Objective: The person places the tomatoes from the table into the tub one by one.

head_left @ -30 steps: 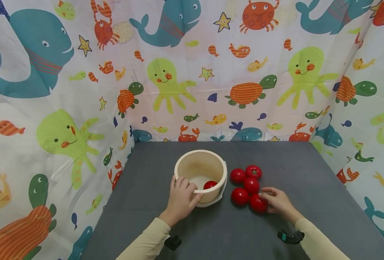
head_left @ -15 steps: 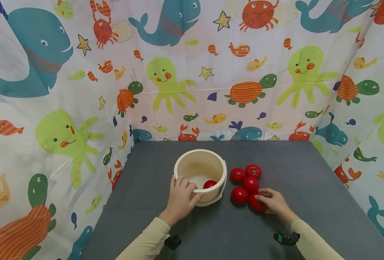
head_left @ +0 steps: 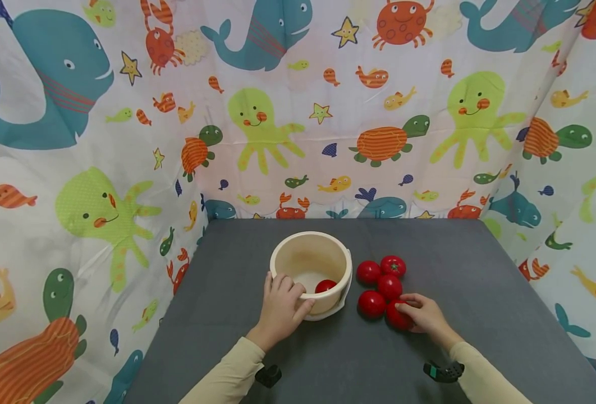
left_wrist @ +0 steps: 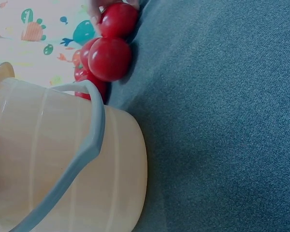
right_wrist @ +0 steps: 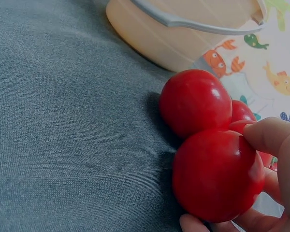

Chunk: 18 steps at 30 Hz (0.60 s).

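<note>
Left hand (head_left: 282,306) hooks its fingers over the near rim of a round, cream-coloured bucket, seemingly plastic (head_left: 303,252), its thumb against the outer wall; a light grip looks enough to steady it without tipping. A pale grey curved handle (left_wrist: 89,146) hangs around the bucket's outside. Within, at the near right of the floor, lies a glossy red round tomato (head_left: 325,285). Just right of the bucket, on a dark grey cloth surface (head_left: 348,359), five more red tomatoes sit bunched: the far-left one (head_left: 368,272), the near-left one (head_left: 371,304), the middle one (head_left: 390,287), the far one with a green stem mark (head_left: 393,266), and the near-right one (head_left: 397,315). Right hand (head_left: 429,320) grasps this last, thumb and fingers spread around it. Because it touches its near-left neighbour and looks smooth, a firm, even pinch, then a straight lift, should avoid rolling the others.
</note>
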Each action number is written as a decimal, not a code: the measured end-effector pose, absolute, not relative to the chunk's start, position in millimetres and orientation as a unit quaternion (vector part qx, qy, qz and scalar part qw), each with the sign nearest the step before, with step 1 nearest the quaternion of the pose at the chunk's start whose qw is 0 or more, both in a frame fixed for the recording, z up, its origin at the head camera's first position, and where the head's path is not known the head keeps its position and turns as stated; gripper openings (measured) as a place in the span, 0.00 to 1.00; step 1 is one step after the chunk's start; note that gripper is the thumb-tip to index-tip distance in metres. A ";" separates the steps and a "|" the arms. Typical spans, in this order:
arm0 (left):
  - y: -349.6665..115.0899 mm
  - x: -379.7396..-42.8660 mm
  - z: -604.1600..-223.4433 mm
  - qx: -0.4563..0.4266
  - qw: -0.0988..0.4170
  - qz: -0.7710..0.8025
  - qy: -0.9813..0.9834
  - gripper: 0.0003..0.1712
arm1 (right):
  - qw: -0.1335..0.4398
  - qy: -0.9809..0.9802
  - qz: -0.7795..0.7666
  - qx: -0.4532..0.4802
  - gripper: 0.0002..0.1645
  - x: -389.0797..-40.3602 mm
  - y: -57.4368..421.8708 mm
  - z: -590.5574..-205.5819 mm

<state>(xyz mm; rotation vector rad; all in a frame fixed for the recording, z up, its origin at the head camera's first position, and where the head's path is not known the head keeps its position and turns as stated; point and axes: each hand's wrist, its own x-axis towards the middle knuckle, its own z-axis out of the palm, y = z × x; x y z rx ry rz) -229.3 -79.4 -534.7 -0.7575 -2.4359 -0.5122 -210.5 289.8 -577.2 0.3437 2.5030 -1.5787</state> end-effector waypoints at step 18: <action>-79.8 -232.4 -537.9 -0.281 0.275 -0.178 -0.902 0.16 | 0.069 0.834 -0.533 0.125 0.30 -207.8 294.7 -579.9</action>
